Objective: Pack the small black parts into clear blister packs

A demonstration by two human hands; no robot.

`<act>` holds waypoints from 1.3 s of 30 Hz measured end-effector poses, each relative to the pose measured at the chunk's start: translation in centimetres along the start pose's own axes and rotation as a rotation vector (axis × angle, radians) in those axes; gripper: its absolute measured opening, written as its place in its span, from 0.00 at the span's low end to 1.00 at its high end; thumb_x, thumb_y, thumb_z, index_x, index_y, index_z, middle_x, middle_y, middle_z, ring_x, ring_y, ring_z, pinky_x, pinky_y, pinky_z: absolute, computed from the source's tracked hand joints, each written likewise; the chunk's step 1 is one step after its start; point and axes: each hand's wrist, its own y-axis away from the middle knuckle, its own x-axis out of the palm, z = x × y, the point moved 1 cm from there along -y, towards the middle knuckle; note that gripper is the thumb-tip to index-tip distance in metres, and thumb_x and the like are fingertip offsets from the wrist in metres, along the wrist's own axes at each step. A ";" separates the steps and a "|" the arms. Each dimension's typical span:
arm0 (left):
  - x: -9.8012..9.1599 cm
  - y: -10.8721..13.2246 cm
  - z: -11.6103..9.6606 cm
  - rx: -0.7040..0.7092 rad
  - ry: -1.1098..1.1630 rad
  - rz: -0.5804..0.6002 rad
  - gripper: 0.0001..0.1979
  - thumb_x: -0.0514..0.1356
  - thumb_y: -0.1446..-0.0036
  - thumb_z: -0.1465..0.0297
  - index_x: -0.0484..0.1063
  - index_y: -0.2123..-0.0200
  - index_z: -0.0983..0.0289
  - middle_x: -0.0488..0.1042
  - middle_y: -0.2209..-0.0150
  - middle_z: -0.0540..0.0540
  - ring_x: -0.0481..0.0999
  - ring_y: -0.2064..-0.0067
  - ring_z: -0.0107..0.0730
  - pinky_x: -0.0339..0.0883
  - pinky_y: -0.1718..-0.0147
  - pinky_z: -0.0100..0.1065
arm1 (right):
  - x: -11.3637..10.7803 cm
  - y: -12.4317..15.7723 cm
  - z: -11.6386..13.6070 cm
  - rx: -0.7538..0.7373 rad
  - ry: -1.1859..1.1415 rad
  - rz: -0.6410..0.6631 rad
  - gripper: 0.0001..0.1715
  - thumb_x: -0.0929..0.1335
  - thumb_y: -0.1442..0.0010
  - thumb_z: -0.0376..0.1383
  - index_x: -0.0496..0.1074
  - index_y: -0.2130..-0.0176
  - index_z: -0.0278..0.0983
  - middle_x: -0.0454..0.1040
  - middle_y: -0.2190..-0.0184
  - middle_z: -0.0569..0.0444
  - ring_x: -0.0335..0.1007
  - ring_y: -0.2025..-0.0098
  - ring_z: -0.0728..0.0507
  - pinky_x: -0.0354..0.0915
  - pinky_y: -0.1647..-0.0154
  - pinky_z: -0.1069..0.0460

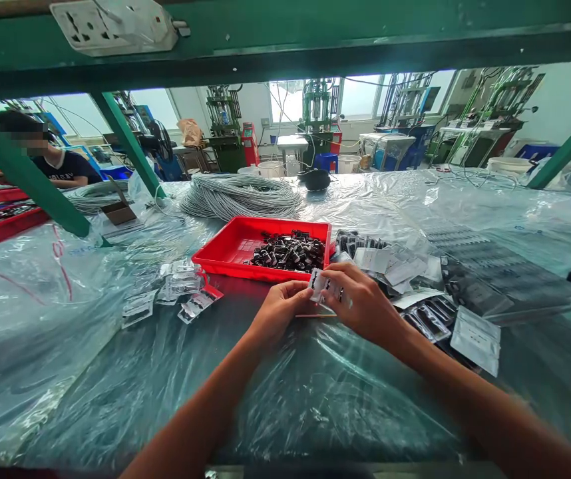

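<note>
Between my two hands is a small flat silvery plate with dark cutouts (317, 285), held just in front of a red tray (230, 261). My left hand (285, 303) pinches its left edge. The fingers of my right hand (355, 296) close over its right side and partly cover it. Small black parts (290, 251) are heaped in the right half of the tray. Below my hands a thin stick-like piece (315, 315) lies on the table. Several similar silvery plates (180, 283) lie loosely to the left of my left hand.
Right of my hands are piled plates (395, 266), black parts (430, 316) and a stack of grey sheets (505, 273). A wire coil (240, 196) lies behind the tray. Green struts (128, 143) and an overhead beam with a power strip (116, 26) frame the plastic-covered table. Another person sits far left.
</note>
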 end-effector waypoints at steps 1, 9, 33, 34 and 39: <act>0.2 0.0 0.2 0.003 0.025 -0.006 0.22 0.72 0.53 0.59 0.78 0.60 0.69 0.80 0.64 0.58 0.79 0.65 0.35 0.73 0.57 0.38 | 0.7 0.3 0.2 -0.017 0.022 0.017 0.16 0.67 0.36 0.35 0.73 0.49 0.35 0.74 0.49 0.41 0.71 0.46 0.36 0.69 0.46 0.40; 0.5 0.2 0.4 0.080 0.108 -0.014 0.19 0.72 0.53 0.60 0.78 0.63 0.67 0.79 0.66 0.56 0.78 0.65 0.34 0.74 0.59 0.38 | 3.3 0.5 -0.4 0.135 -0.202 0.020 0.19 0.71 0.39 0.38 0.74 0.49 0.34 0.77 0.51 0.43 0.76 0.50 0.37 0.74 0.49 0.41; -0.9 -1.2 -0.6 0.191 0.337 -0.114 0.16 0.72 0.52 0.65 0.76 0.63 0.68 0.78 0.65 0.56 0.77 0.62 0.31 0.70 0.58 0.32 | 3.2 -3.9 -1.0 -0.272 0.152 0.090 0.28 0.71 0.40 0.35 0.68 0.42 0.31 0.72 0.46 0.39 0.71 0.45 0.35 0.72 0.46 0.40; -0.9 -1.0 -0.6 0.181 0.294 -0.096 0.18 0.73 0.53 0.64 0.76 0.62 0.68 0.78 0.65 0.55 0.77 0.63 0.31 0.70 0.59 0.32 | 3.3 -4.0 -0.9 -0.295 0.165 0.079 0.27 0.71 0.40 0.34 0.68 0.42 0.30 0.73 0.46 0.39 0.70 0.44 0.35 0.71 0.44 0.40; -0.9 -0.5 -1.0 0.202 0.229 -0.147 0.21 0.74 0.56 0.62 0.76 0.62 0.67 0.79 0.67 0.54 0.77 0.68 0.30 0.70 0.65 0.32 | 3.5 -3.9 0.1 -0.319 0.299 -0.036 0.21 0.70 0.39 0.35 0.73 0.46 0.31 0.73 0.44 0.38 0.66 0.40 0.32 0.65 0.39 0.34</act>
